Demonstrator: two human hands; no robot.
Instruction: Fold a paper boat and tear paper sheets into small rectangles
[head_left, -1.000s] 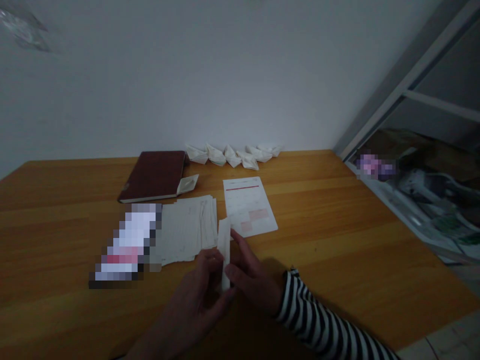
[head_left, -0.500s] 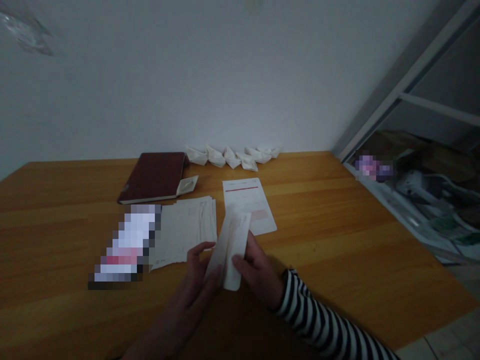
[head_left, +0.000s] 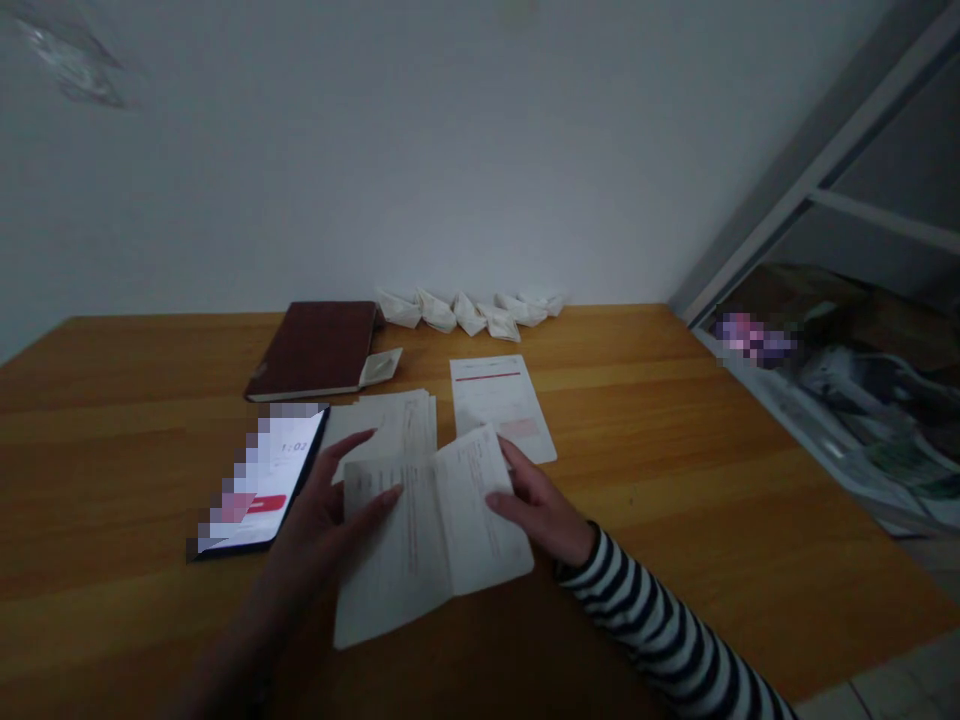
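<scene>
Both my hands hold a creased sheet of paper (head_left: 431, 530), opened out along its fold, above the wooden table. My left hand (head_left: 322, 530) grips its left half, with the fingers spread over the edge. My right hand (head_left: 536, 505) pinches its right half, and a striped sleeve covers that wrist. Just left of my left hand lies a smartphone (head_left: 262, 485) with a lit screen. Behind the opened sheet are a stack of loose paper sheets (head_left: 386, 425) and a printed form (head_left: 499, 400) with a red line; my hands and the sheet hide their near edges.
The wooden table (head_left: 637, 440) meets a white wall at the back. A dark red notebook (head_left: 311, 350), a small paper boat (head_left: 380, 367) and a row of several paper boats (head_left: 469, 312) stand along it. A metal-framed shelf (head_left: 757, 260) with clutter stands at the right.
The narrow folded paper has been opened into a wide sheet, and my hands have moved apart. The sheet now covers part of the paper stack and lies lower on the table.
</scene>
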